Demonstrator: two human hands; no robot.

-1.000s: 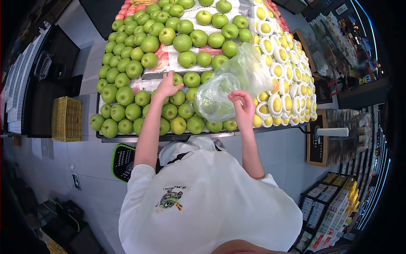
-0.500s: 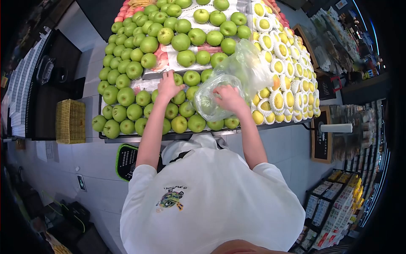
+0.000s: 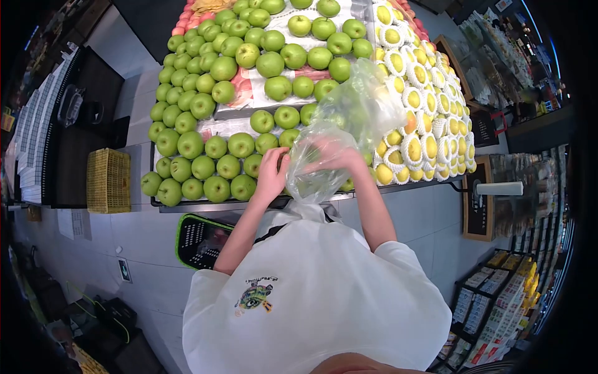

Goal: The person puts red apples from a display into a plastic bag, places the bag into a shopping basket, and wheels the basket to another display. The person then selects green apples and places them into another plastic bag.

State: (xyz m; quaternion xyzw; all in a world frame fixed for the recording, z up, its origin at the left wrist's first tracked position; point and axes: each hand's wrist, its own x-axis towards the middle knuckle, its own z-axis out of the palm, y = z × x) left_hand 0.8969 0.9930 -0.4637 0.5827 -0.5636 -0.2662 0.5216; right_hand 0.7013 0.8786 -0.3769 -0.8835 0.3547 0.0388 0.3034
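Note:
My left hand [image 3: 272, 173] is at the left edge of the clear plastic bag [image 3: 311, 177], above the front rows of green apples [image 3: 240, 144]. Its fingers are curled; a dark bit shows between thumb and fingers, too small to name. My right hand [image 3: 333, 154] is seen through the bag's film, reaching left with fingers stretched toward my left hand. Behind it, more of the clear plastic spreads over the apples and the edge of the yellow fruit in white foam nets [image 3: 411, 149].
A black basket with a green rim [image 3: 198, 240] stands on the floor below the display's front edge. A yellow woven basket [image 3: 108, 181] is at the left. On the right are a framed board [image 3: 478, 206] with a white roll [image 3: 499, 188] and a packed shelf [image 3: 489, 293].
My left hand has moved from the apples toward me and right, up to the bag. My right hand's fingers have stretched out inside the bag's outline, and the bag's lower part hangs nearer my body.

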